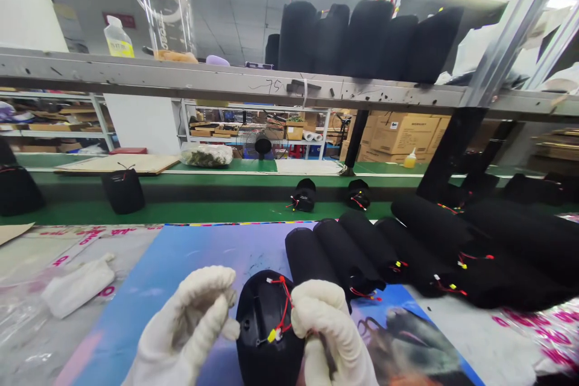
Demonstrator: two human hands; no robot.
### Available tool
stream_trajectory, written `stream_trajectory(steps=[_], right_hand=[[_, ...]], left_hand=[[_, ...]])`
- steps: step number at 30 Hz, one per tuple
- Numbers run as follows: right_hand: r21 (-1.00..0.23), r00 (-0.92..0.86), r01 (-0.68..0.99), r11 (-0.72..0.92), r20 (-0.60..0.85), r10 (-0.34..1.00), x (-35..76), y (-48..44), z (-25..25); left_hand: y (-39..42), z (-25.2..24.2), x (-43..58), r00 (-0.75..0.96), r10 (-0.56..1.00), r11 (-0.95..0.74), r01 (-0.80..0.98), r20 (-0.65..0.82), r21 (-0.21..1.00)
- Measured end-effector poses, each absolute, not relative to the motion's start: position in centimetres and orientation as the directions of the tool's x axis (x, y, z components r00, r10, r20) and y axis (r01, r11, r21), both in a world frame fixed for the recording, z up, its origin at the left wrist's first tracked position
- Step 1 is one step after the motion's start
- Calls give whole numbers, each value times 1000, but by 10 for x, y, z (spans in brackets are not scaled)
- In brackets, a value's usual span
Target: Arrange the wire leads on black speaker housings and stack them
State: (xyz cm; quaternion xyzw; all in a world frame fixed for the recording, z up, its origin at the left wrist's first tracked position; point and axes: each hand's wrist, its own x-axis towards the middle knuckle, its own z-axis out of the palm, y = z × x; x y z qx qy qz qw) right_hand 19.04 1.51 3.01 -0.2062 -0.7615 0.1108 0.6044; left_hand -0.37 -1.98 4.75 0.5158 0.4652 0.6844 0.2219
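Note:
A black cloth-covered cylinder point(266, 359) stands in front of me, its top end facing up. A dark plastic cap with a recess shows in that end, and red wires point(286, 301) with small white and yellow connectors lie across it. My right hand point(328, 325), in a white glove, is closed at the cylinder's right rim, gripping the edge of its black cover beside the wires. The exact contact is hidden by the fingers. At the left side, my gloved left hand point(192, 319) has bent fingers with thumb and forefinger apart, holding nothing.
Several black cylinders point(312, 256) with wires lie to the right. Two short black units point(305, 196) and a dark cylinder point(123, 190) stand on the green belt point(217, 211). A white glove point(81, 286) lies left. Overhead runs a metal shelf point(203, 78) bearing bottles and more cylinders.

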Motion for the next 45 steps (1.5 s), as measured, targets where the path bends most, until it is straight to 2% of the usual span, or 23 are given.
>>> stream_trajectory(steps=[2,5,7,10,12,14,17,21,25,30,32,34,37,40,45], right_hand=[[-396,-206,215,892,875,438,193,18,31],[-447,-196,200,872,854,483,194,18,32],[-484,-183,117,867,847,498,193,17,33],[-506,-150,-43,862,856,495,195,18,32],[-517,-94,-137,845,856,509,202,21,28],[-521,-38,-179,835,851,523,210,26,20],[-614,-6,-44,788,789,614,215,29,-1],[-763,2,166,625,634,773,197,19,-30],[-747,79,314,586,635,768,165,8,-44],[-624,158,519,584,741,652,144,4,-43],[-616,118,539,575,731,672,147,2,-39],[-614,47,529,585,710,703,155,0,-34],[-609,-27,499,617,700,713,164,-3,-24],[-602,-60,490,631,699,713,168,-5,-13],[-584,-96,499,640,697,710,168,-5,3]], left_hand=[[-12,55,-13,-358,802,-428,214,478,878],[2,59,-27,-318,782,-454,301,537,839],[9,59,-33,-133,847,-419,428,514,801],[15,59,-35,151,930,-361,546,336,755],[16,59,-32,249,931,-363,587,266,723],[17,56,-28,269,906,-422,646,328,636],[19,51,-22,241,865,-467,710,440,528],[25,51,-13,166,915,-365,726,367,583],[28,59,-9,137,943,-303,729,302,614],[18,74,-20,66,954,-255,691,292,676],[14,82,-26,100,948,-302,588,304,750],[13,88,-29,88,937,-329,544,337,772],[17,90,-27,82,933,-320,640,351,698],[27,82,-20,204,923,-377,656,328,654],[38,69,-14,307,868,-475,744,390,470]])
